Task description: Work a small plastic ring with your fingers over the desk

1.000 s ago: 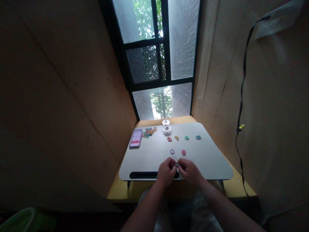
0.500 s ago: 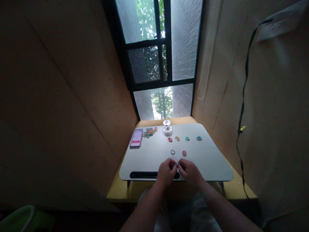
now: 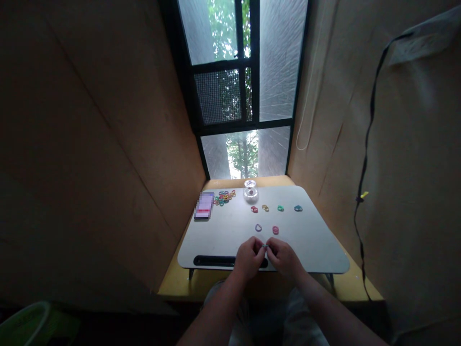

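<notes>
Low over the front of the white folding table (image 3: 216, 240), my left hand (image 3: 249, 257) and my right hand (image 3: 284, 255) meet with fingertips pinched. Between them is a small greenish hair tie (image 3: 265, 246), mostly covered by the fingers. Just beyond my hands lie a purple hair tie (image 3: 258, 228) and pink hair ties (image 3: 275, 230). Farther back is a row of small groups: red hair ties (image 3: 254, 209), yellow hair ties (image 3: 265, 208), green hair ties (image 3: 280, 208) and blue hair ties (image 3: 298, 208).
A mixed pile of hair ties (image 3: 224, 198) lies at the back left, beside a phone (image 3: 204, 205). Behind the row stands a clear round container (image 3: 251, 193). A black slot strip (image 3: 214, 261) runs along the front edge. Walls flank both sides; a black cable (image 3: 366, 144) hangs at right.
The view has shifted slightly. Both hands stay together at the same spot, fingers still pinching the small hair tie, with only slight finger movement.
</notes>
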Motion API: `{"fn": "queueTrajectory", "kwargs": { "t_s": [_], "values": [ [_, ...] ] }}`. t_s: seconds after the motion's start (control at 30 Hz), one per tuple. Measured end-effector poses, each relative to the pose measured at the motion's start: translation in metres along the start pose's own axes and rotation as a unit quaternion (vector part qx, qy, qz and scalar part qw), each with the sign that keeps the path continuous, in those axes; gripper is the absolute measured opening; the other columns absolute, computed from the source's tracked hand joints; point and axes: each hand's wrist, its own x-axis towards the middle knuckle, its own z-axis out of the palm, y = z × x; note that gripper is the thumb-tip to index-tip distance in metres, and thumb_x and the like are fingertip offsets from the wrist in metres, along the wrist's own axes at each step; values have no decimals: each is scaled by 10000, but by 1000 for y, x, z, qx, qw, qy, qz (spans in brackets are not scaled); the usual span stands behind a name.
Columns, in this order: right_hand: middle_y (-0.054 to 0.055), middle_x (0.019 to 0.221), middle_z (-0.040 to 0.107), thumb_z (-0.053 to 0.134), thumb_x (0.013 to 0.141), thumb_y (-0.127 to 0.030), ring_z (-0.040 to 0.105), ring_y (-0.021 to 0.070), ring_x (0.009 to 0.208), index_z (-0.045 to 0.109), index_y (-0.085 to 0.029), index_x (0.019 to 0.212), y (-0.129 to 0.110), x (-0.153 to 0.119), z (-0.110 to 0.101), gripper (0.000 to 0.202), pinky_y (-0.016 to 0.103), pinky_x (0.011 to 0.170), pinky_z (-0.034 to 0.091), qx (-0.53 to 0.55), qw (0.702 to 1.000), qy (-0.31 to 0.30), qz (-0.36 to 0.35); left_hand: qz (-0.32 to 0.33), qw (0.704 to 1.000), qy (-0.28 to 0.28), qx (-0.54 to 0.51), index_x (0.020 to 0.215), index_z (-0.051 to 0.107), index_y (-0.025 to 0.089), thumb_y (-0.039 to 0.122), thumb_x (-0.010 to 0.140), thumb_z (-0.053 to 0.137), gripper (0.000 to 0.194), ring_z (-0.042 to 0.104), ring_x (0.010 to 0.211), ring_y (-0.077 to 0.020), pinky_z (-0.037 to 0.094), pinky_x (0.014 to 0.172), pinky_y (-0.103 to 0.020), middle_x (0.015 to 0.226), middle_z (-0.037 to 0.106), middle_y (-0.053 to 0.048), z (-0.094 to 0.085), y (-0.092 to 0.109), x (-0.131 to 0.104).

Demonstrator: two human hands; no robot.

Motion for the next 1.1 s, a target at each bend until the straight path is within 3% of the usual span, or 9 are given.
{"fn": "queueTrajectory", "kwargs": {
  "t_s": [1.1],
  "values": [
    [-17,661,569,473,774,-152,521,142,629,529,-202,716,-1,-1,-2,95,256,606,344,1,1000,-13,-1,26,997,-26,72,769,546,200,234,800,566,50,468,603,-115,300,574,-240,668,562,28,1,4,-7]
  ]
}}
